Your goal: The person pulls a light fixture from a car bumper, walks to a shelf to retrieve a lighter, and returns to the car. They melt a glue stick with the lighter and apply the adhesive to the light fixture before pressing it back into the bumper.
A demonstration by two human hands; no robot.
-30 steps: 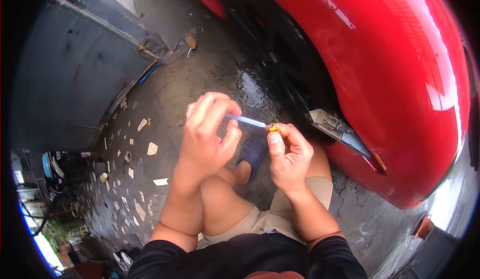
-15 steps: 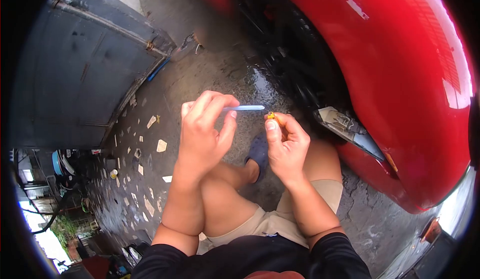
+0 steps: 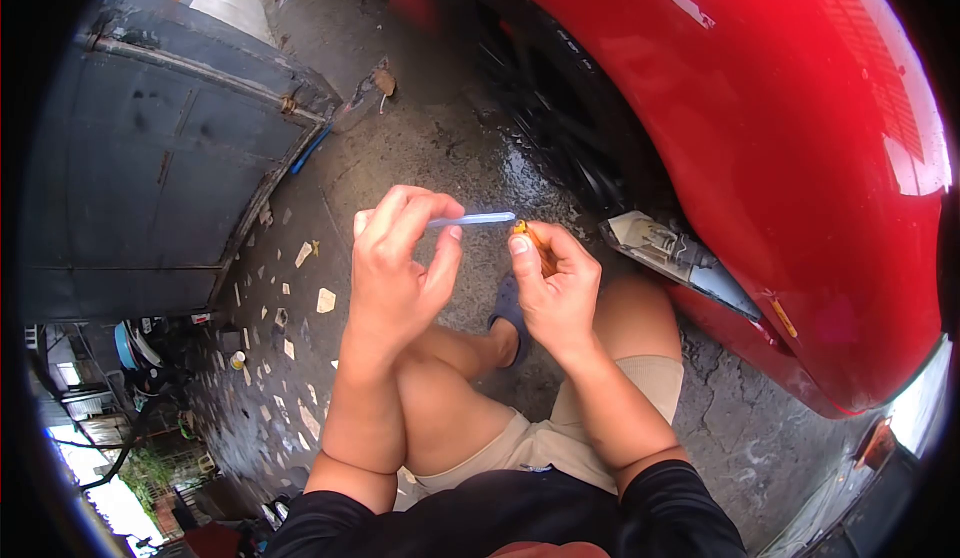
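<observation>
While my left hand (image 3: 395, 268) keeps a closed grip on the pale thin tube (image 3: 478, 220) between thumb and forefinger, its long axis runs level toward my right. Its free tip is at, or just short of, the small orange piece (image 3: 524, 234). My right hand (image 3: 555, 293) pinches that piece shut, above my knees and the wet floor (image 3: 420, 148).

Wet cracked concrete floor (image 3: 430, 148); dark metal gate (image 3: 150, 168) left; red car (image 3: 800, 138) right; daylight.
</observation>
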